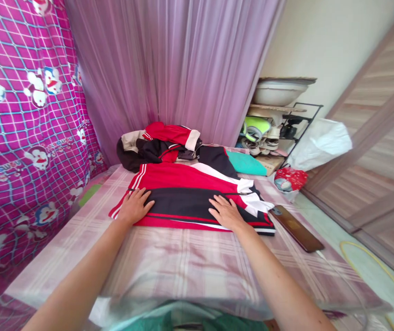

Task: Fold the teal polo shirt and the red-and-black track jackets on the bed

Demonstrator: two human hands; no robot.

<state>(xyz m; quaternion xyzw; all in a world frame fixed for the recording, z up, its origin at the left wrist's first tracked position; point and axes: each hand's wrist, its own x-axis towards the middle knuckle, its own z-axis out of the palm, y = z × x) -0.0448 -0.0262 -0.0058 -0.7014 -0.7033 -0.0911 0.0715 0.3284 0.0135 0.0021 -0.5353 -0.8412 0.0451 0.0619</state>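
A red, white and black jacket (pixel 172 176) lies spread on the table, its black sleeve (pixel 183 201) folded across the body. My left hand (pixel 135 205) rests flat on the left end of this sleeve, near the striped hem, fingers spread. Toward the collar side, my right hand (pixel 226 211) presses flat on the right part of the black cloth, fingers apart. Neither hand grips anything. White collar pieces (pixel 254 202) stick out at the jacket's right end.
Behind the jacket sits a heap of red, black and beige clothes (pixel 162 138), with a teal cloth (pixel 247 163) beside it. A phone (pixel 298 228) on a cable lies at the right of the checked tablecloth (pixel 183 262). A shoe rack (pixel 296 110) stands beyond.
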